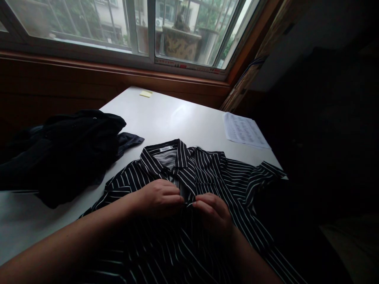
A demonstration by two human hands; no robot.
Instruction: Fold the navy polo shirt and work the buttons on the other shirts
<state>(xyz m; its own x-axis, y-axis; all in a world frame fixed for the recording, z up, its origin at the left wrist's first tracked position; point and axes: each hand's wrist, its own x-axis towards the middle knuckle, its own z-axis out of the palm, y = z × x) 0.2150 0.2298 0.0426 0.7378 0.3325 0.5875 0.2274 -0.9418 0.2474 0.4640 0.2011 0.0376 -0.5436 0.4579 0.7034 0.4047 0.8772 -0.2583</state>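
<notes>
A black shirt with white stripes (207, 169) lies spread on the white table, collar toward the window. Its collar stands open and a pale label shows inside the neck. My left hand (161, 198) is closed on the left edge of the front opening, below the collar. Close beside it, my right hand (214, 213) pinches the opposite front edge between thumb and fingers. The fingertips of both hands almost meet at the opening. Whether a button sits between them is too dark and small to tell.
A heap of dark clothing (68, 150) lies on the table's left side. Printed sheets (245, 131) rest near the right edge, and a yellow sticky note (146, 94) at the far end. Beyond the white table (177, 114) is a window (142, 31).
</notes>
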